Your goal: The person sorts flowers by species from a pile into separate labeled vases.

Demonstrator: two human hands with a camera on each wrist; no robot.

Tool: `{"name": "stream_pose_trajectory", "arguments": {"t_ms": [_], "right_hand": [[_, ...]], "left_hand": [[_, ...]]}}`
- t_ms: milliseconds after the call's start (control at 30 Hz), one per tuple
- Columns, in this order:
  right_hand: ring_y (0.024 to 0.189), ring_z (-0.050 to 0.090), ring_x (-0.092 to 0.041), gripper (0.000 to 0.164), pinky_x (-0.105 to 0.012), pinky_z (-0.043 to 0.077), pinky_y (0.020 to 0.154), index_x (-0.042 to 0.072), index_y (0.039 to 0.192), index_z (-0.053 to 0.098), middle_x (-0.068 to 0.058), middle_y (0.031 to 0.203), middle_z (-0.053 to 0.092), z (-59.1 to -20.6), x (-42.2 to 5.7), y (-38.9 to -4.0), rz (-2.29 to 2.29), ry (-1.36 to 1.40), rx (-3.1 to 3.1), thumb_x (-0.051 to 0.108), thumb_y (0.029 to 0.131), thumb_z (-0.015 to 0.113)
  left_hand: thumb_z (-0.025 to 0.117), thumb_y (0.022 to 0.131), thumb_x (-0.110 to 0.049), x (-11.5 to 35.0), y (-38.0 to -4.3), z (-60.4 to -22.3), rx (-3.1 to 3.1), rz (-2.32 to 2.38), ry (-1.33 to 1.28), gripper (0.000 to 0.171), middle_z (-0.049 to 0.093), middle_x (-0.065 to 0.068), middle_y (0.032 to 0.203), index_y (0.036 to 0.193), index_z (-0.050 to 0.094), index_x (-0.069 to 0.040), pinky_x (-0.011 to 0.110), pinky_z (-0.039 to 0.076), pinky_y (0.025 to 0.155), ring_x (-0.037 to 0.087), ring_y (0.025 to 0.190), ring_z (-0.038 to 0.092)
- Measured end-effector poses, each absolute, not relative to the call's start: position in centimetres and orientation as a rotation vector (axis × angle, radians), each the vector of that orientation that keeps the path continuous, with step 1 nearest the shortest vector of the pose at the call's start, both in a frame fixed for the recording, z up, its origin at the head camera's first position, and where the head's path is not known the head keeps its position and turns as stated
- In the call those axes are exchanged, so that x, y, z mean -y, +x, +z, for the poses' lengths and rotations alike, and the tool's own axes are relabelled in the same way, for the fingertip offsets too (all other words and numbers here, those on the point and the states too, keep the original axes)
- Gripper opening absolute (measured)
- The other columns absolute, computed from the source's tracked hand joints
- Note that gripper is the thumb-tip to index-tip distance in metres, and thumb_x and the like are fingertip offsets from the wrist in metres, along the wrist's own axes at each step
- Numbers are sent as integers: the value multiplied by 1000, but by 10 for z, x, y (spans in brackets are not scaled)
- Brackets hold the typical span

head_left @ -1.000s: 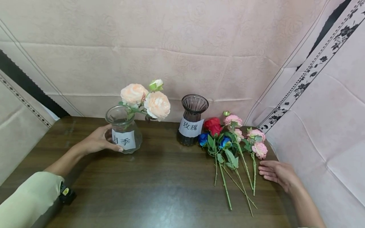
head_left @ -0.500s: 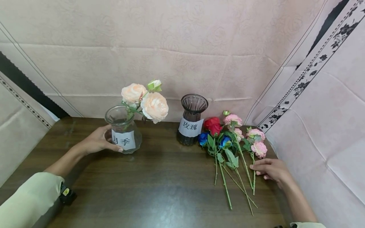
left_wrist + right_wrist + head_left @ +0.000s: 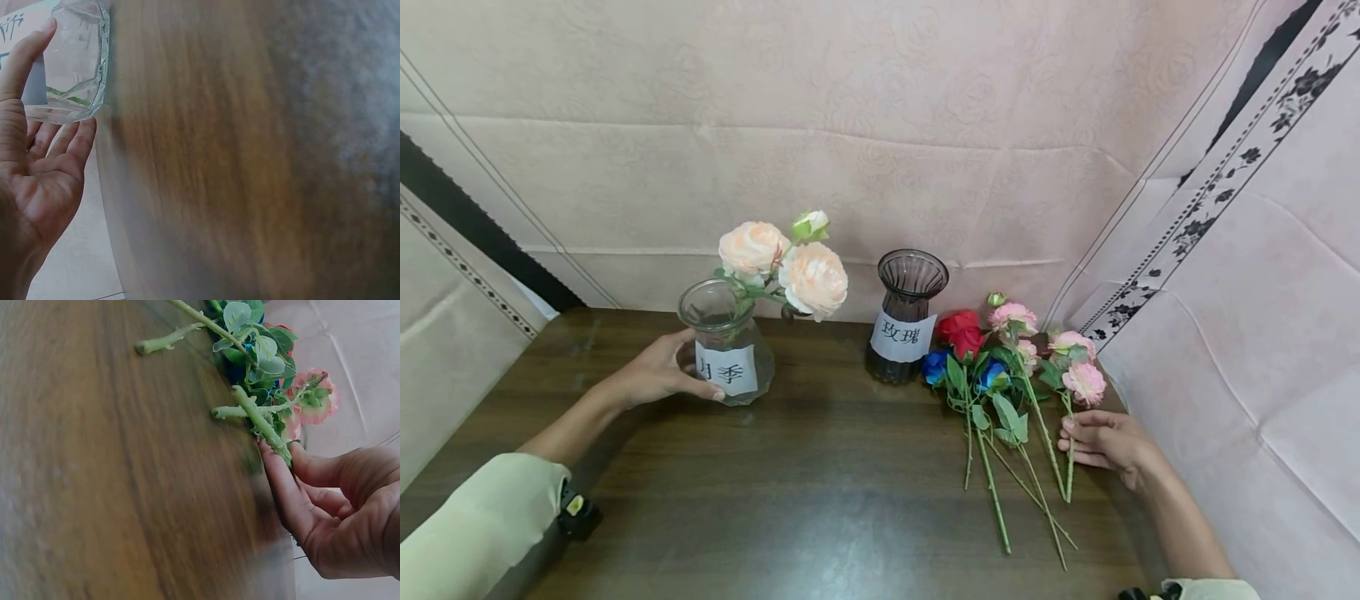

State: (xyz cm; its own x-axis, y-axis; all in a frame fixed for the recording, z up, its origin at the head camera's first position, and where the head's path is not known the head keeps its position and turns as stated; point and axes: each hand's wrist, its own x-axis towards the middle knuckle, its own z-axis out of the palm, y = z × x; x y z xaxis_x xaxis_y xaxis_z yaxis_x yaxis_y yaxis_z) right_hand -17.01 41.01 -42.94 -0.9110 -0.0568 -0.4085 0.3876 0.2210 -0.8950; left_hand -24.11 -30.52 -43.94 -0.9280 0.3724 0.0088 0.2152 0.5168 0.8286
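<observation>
My left hand [image 3: 658,368] grips the lower side of a clear glass vase [image 3: 763,367], its thumb across the white paper label and its fingers round the far side. Peach flowers [image 3: 812,279] with a bud lean out of this vase to the right. At the table's right, my right hand [image 3: 1108,446] pinches the stem [image 3: 1071,479] of a pink flower [image 3: 1083,383] between thumb and fingers. The right wrist view shows this stem [image 3: 265,428] in the pinch, its cut end pointing out over the table.
A dark glass vase [image 3: 906,367] with a white label stands at the back middle. Beside it lie a red rose [image 3: 961,332], blue flowers [image 3: 936,367] and another pink spray [image 3: 1011,315], stems crossing toward the front. Cloth-covered walls [image 3: 880,183] border the brown table [image 3: 820,483].
My right hand has moved left to the right-hand pink flower and taken its stem, which has shifted slightly upward. My left hand stays on the clear vase.
</observation>
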Motion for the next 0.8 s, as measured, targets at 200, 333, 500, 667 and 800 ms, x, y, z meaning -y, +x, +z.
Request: {"name": "stream_pose_trajectory", "arguments": {"t_ms": [200, 333, 500, 667, 800], "right_hand": [[90, 84, -13, 13, -30, 70, 87, 0, 124, 70, -1, 99, 85, -428, -408, -172, -1848, 279, -2111, 0, 112, 64], [88, 84, -13, 10, -30, 70, 86, 3, 121, 71, -1, 97, 85, -425, -404, -175, -1897, 270, -2136, 1, 112, 66], [88, 85, -12, 11, -29, 70, 86, 0, 122, 70, 0, 97, 86, -418, -398, -178, -1915, 261, -2190, 2, 111, 68], [90, 85, -11, 11, -29, 70, 87, 0, 121, 72, 2, 98, 85, -413, -393, -181, -1951, 257, -2188, 1, 110, 69], [89, 85, -11, 8, -27, 70, 86, 11, 111, 75, 4, 96, 86, -409, -389, -183, -1983, 256, -2185, 5, 110, 71]], "left_hand": [[100, 86, -18, 305, -240, -439, -2574, 1383, 501, 107, 67, 23, 154, 171, 38, -2, 15, 55, 105, 46, 143, 66], [100, 86, -18, 306, -240, -440, -2575, 1384, 495, 107, 67, 22, 155, 172, 38, -3, 14, 54, 105, 47, 144, 65], [101, 86, -19, 306, -241, -440, -2578, 1374, 486, 107, 67, 22, 154, 172, 38, -4, 18, 55, 107, 45, 143, 66], [100, 87, -19, 306, -241, -441, -2584, 1361, 478, 106, 66, 23, 154, 172, 38, -3, 41, 58, 117, 46, 144, 65], [100, 87, -19, 306, -241, -440, -2587, 1360, 479, 106, 66, 22, 155, 172, 38, -4, 45, 57, 119, 45, 144, 65]]}}
